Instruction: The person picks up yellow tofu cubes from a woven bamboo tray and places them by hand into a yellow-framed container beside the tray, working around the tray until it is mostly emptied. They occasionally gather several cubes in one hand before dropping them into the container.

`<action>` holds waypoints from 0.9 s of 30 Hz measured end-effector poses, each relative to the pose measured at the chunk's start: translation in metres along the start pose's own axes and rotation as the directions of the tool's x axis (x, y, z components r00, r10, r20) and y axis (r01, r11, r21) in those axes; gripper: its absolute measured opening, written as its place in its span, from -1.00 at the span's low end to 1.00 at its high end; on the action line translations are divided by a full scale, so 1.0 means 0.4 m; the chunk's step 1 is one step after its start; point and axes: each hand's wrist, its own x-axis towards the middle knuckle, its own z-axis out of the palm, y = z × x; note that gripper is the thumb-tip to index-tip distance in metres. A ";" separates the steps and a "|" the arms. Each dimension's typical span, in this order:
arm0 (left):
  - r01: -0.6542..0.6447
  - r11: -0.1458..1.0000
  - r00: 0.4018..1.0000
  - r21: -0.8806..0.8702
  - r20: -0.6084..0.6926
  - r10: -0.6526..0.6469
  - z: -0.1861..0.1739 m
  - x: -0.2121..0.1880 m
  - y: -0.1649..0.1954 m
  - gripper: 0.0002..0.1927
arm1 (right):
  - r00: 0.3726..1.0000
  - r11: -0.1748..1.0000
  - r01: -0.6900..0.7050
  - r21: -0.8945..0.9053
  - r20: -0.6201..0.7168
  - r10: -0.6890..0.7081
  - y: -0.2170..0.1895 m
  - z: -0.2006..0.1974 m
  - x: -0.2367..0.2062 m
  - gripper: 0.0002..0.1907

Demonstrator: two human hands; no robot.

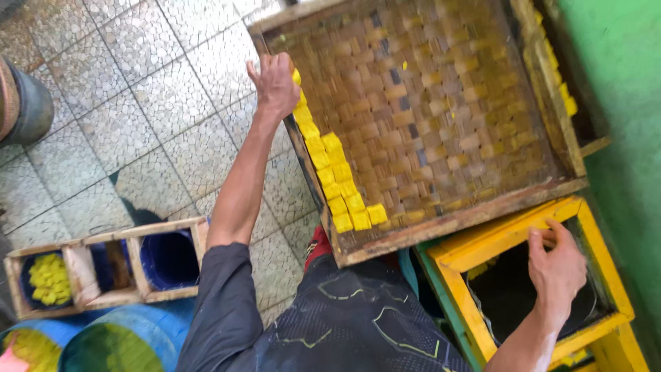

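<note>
Left hand [275, 83] was closed on a yellow cube [297, 76] at the woven tray's [441, 96] left rim, about 11 o'clock in frame. A row of yellow cubes [337, 179] ran along that rim. Right hand [556, 265], fingers loosely apart, rested on the yellow frame [496, 238] at 4 o'clock.

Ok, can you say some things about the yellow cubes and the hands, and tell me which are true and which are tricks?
1. The yellow cubes lie along one edge of the woven tray. True.
2. The left hand rests on the floor. False: it is at the tray's edge, by the cubes.
3. The right hand touches the yellow frame. True.
4. The woven tray is full of cubes. False: most of it is bare.
</note>
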 end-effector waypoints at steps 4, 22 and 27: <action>-0.063 0.988 0.982 0.138 0.185 0.037 -0.022 -0.007 0.002 -0.60 | 0.987 0.945 0.113 0.307 -0.148 -0.069 -0.143 -0.025 0.013 -0.60; 0.031 -0.353 0.954 -0.935 0.133 -0.269 0.087 -0.337 -0.025 -0.54 | 0.397 0.369 0.897 0.245 -0.077 -0.915 -1.024 0.561 0.190 -0.55; -0.081 -0.819 0.934 -0.569 0.244 -0.262 0.177 -0.444 -0.111 -0.67 | 0.356 0.391 0.880 0.270 0.168 -0.919 -1.019 0.600 0.177 -0.73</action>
